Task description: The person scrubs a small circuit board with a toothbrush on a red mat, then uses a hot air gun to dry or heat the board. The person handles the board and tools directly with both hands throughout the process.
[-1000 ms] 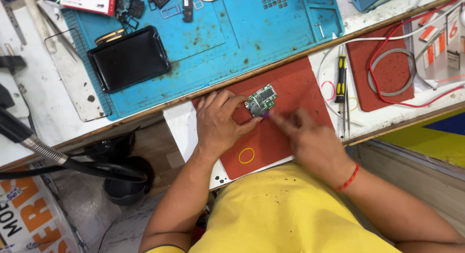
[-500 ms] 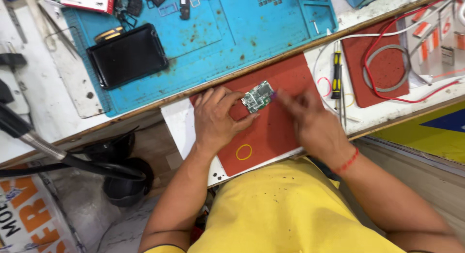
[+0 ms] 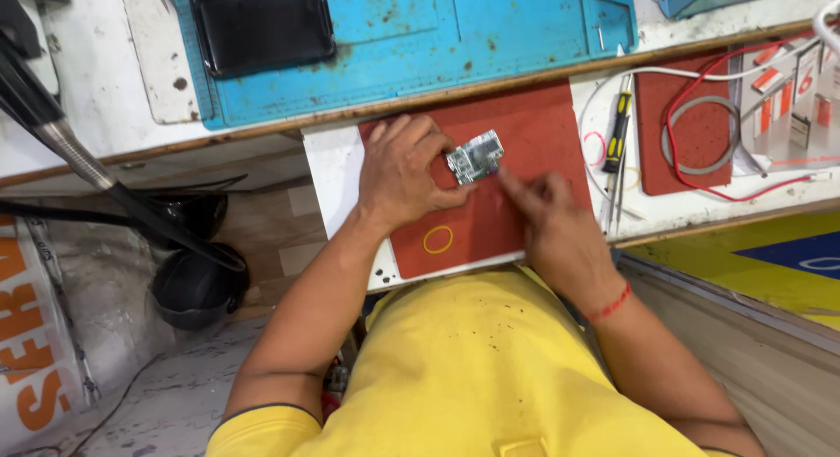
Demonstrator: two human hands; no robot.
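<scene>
1. From the head view, my left hand [image 3: 404, 172] rests on the dark red rectangular mat [image 3: 534, 129] at the front edge of the white counter [image 3: 337, 172], its grip clamped on the small green-and-silver circuit board [image 3: 475, 156], thumb below it and fingertips at its left edge.
2. The board lies tilted on the mat's upper middle, flat against it.
3. My right hand [image 3: 553, 222] sits just right of and below the board, forefinger stretched toward its lower right corner; the other fingers are curled together, and I cannot tell whether they pinch anything.
4. A yellow rubber ring [image 3: 437, 240] lies on the mat below my left hand.
5. A black-and-yellow screwdriver [image 3: 619, 133] lies on the counter just right of the mat.
6. Beyond the mat sits a blue work mat [image 3: 455, 37] carrying a black rectangular tray [image 3: 262, 26].
</scene>
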